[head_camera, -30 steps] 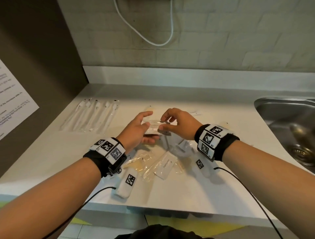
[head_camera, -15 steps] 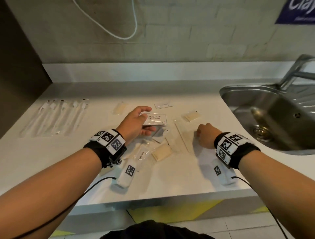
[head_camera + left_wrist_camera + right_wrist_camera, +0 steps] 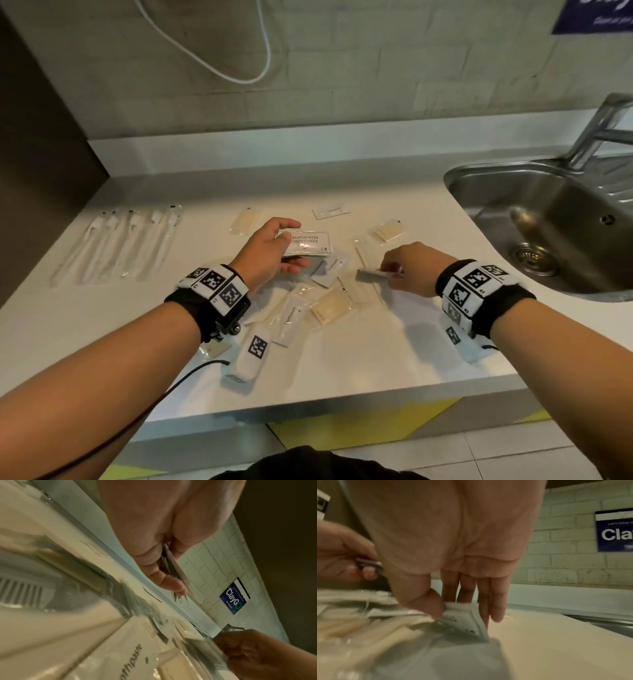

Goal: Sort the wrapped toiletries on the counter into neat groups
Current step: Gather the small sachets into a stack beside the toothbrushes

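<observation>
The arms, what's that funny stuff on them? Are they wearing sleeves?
No sleeves: both forearms are bare. Each wrist has a wide black strap, left wristband and right wristband, covered with white squares printed with black pixel patterns, like puzzle codes. A little white block with the same pattern hangs under each wrist, and a thin black cable trails from the left one.

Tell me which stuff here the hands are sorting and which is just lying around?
Being sorted:
- shampoo sachet, held in the left hand
- small sachet, pinched by the right hand
- toothpaste sachets
- soap bars
- wrapped toothbrushes

Just lying about:
- sink
- tap
- white cable
- blue sign
</observation>
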Tool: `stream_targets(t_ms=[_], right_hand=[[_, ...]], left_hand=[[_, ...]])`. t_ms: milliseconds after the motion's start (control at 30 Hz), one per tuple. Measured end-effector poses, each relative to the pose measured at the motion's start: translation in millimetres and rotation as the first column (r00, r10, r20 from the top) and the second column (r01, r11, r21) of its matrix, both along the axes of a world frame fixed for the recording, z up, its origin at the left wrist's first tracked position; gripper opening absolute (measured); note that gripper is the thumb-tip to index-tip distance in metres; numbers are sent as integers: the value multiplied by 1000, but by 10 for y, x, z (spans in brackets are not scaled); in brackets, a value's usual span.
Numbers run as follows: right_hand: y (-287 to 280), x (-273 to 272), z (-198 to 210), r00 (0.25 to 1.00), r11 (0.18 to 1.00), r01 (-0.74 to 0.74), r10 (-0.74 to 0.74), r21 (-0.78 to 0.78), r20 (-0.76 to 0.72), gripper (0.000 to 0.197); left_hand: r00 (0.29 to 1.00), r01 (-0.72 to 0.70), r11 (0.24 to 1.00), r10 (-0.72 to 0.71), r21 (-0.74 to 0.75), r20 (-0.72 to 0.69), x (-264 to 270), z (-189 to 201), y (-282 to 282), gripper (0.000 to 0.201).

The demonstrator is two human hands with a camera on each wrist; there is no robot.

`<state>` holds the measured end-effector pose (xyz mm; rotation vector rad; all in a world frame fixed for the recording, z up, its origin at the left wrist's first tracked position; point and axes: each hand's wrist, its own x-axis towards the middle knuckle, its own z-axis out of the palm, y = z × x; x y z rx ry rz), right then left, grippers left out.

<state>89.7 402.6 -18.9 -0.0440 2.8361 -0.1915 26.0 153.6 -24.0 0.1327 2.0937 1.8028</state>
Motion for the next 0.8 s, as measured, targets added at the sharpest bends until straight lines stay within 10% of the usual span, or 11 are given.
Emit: stream_targets(t_ms=[133, 267, 467, 800], right_hand=[[-65, -159, 149, 983, 959, 50, -97, -277, -158, 24], [-368, -316, 240, 987, 684, 79, -156, -725, -40, 9], [-747, -501, 178, 998, 605, 25, -61, -796, -15, 3], [-1147, -766, 247, 995, 719, -35, -39, -694, -91, 20]], left_hand=[[999, -28, 1000, 28, -3, 23, -35, -16, -123, 26], [999, -37, 999, 38, -35, 31, -45, -59, -200, 25], [997, -70, 997, 70, 13, 39, -51, -8, -308, 22], [1000, -24, 998, 23, 59, 7, -116, 69, -607, 13]])
